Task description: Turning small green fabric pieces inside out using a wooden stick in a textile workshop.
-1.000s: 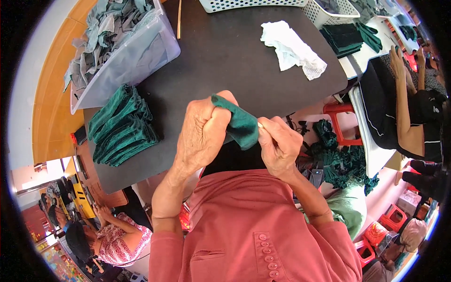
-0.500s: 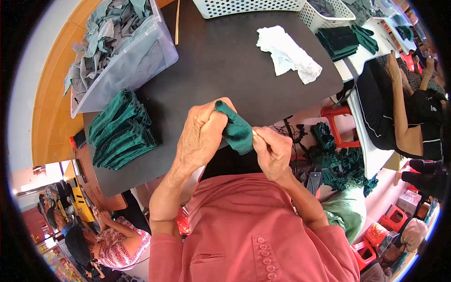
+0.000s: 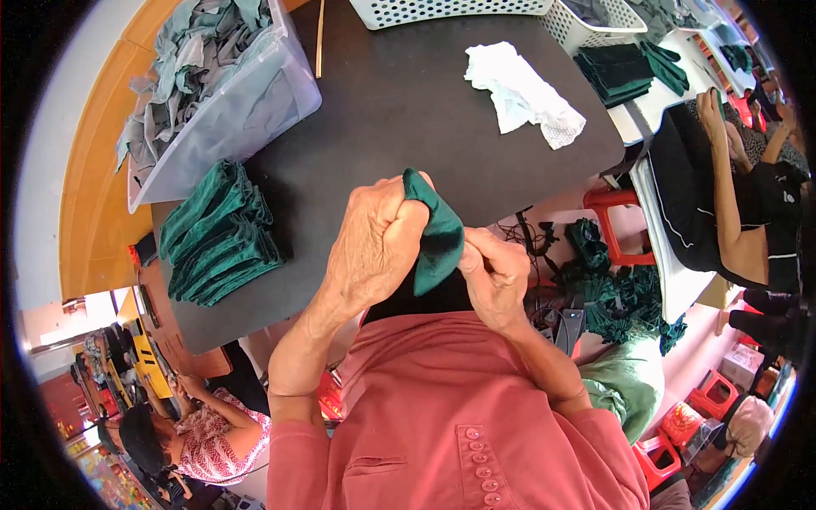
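Between my hands, just over the table's near edge, is a small piece of dark green velvet fabric (image 3: 439,244). My left hand (image 3: 380,234) is closed in a fist round its left side, and a fold of the cloth stands up above the knuckles. With thumb and forefinger pressed together, my right hand (image 3: 495,276) pinches its right edge. Part of the cloth is hidden inside the left fist. A stack of folded green velvet pieces (image 3: 219,236) lies on the table to the left of my hands.
A clear plastic bin (image 3: 246,119) of grey-green cloth scraps stands at the far left. On the dark table (image 3: 382,102) lies a crumpled white cloth (image 3: 520,93). White perforated baskets (image 3: 450,12) line the far side. People sit at both sides, beside red stools (image 3: 618,228).
My left hand has shifted slightly right and turned, and the green velvet has become narrower and more upright between my hands. My right hand keeps its pinch.
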Motion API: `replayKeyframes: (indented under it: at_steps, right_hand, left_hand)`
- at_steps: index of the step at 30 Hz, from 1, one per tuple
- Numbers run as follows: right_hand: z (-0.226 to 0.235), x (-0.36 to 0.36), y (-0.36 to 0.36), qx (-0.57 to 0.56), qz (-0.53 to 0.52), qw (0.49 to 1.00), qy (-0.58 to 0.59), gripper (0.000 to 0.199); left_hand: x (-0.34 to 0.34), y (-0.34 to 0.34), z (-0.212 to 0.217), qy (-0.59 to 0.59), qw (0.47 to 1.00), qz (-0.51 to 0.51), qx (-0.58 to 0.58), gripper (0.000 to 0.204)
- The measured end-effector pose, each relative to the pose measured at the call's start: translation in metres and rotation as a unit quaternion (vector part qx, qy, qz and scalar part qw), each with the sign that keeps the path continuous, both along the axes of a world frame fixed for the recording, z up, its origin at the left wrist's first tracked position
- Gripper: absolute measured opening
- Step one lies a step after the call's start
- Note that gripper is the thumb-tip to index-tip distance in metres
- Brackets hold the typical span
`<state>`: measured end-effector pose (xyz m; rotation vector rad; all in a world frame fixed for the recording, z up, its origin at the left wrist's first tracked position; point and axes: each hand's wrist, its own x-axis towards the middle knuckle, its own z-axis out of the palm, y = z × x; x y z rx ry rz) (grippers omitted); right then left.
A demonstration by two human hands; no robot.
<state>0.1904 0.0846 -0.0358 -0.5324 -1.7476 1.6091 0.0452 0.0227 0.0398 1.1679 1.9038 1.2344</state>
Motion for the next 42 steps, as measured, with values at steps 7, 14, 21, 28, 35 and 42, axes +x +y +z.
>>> replayKeyframes:
  at_steps: [7, 14, 21, 28, 35, 42]
  right_hand:
    - [-0.004, -0.005, -0.003, 0.108, -0.078, 0.991, -0.003, 0.014]
    - [-0.013, 0.006, -0.014, -0.207, 0.076, 0.975, 0.017, 0.024]
    - [0.000, 0.000, -0.011, 0.038, -0.052, 0.998, -0.025, 0.015]
    - [0.005, -0.002, -0.003, 0.168, -0.112, 0.979, -0.036, 0.012]
    - [-0.017, 0.004, -0.027, -0.427, 0.180, 0.872, 0.158, 0.036]
    - [-0.003, 0.004, -0.014, 0.028, -0.041, 0.999, -0.015, 0.016]
  left_hand:
    - [0.001, 0.000, -0.005, 0.015, 1.000, 0.024, 0.005, 0.015]
    - [0.003, -0.004, -0.017, 0.000, 1.000, 0.028, -0.015, 0.016]
    - [-0.002, -0.006, -0.009, -0.020, 0.999, 0.045, -0.024, 0.019]
    - [-0.004, -0.003, -0.008, 0.185, 0.981, -0.012, 0.053, 0.010]
    - [0.004, -0.004, -0.018, -0.001, 1.000, -0.006, 0.013, 0.010]
    - [-0.004, -0.007, -0.019, -0.004, 1.000, 0.012, -0.015, 0.016]
